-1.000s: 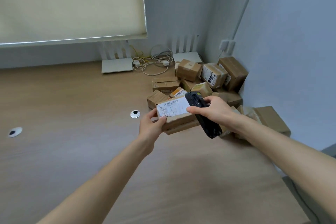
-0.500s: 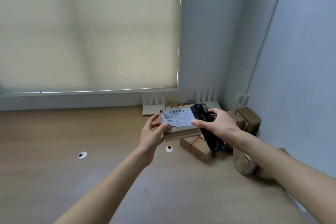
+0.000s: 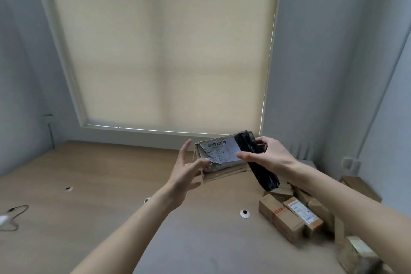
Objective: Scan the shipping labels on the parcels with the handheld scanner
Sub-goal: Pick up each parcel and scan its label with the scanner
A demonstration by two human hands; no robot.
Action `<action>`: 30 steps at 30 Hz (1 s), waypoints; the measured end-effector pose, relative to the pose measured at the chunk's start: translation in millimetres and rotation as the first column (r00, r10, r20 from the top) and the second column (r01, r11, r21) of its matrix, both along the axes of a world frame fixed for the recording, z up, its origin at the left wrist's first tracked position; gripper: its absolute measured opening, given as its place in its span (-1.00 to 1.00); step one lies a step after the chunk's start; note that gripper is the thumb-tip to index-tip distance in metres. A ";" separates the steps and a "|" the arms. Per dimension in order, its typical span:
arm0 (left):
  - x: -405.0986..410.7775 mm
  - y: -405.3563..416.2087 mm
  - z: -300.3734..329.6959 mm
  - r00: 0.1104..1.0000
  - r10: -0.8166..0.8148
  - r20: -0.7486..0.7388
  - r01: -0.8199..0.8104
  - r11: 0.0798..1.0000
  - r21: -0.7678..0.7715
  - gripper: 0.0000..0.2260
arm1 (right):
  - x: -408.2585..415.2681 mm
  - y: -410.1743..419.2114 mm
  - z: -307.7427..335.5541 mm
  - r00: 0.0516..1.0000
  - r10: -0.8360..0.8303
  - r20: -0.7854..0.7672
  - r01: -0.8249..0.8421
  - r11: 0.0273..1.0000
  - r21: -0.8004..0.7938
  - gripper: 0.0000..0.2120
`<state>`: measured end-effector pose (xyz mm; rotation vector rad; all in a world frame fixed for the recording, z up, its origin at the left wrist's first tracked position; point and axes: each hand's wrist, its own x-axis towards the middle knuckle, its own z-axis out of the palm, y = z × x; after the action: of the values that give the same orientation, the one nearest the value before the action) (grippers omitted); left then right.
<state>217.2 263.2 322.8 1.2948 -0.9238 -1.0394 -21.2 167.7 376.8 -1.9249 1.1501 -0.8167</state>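
A flat brown parcel (image 3: 224,171) is held up above the wooden table (image 3: 106,218), its torn white shipping label (image 3: 222,152) facing me. My right hand (image 3: 273,157) grips the black handheld scanner (image 3: 263,171), which lies against the parcel's right end, and its thumb rests across the label's right edge. My left hand (image 3: 185,172) is at the parcel's left end with fingers spread and straight. Only its thumb touches the lower left corner.
More brown parcels (image 3: 289,218) are heaped on the table at the right, against the grey wall. Two round cable grommets (image 3: 244,213) (image 3: 69,188) sit in the tabletop. A dark cable (image 3: 15,216) lies at the left edge. A window blind (image 3: 160,51) fills the back.
My head has tilted up, so the parcel pile dropped low in view. The parcel and scanner rose together. My left hand's fingers have opened away from the parcel's left end.
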 end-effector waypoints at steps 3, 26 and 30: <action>21.5 13.2 -0.7 0.998 0.043 0.036 -0.043 0.999 0.024 -0.35 | 27.7 -2.9 2.0 0.993 0.064 -0.102 -0.067 0.998 -0.019 -0.33; 174.5 126.0 -1.6 0.616 0.712 0.337 -0.718 0.684 -0.132 -0.40 | 240.9 76.8 11.6 0.711 0.190 -0.677 -0.385 0.911 -0.150 -0.49; 191.2 139.5 -3.3 0.589 0.730 0.348 -0.738 0.661 -0.138 -0.41 | 261.8 88.7 13.6 0.707 0.219 -0.672 -0.410 0.902 -0.137 -0.48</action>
<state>408.4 402.7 319.6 1.7186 -0.5295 -0.1281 240.6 256.4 390.4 -2.6728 1.0487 -0.0969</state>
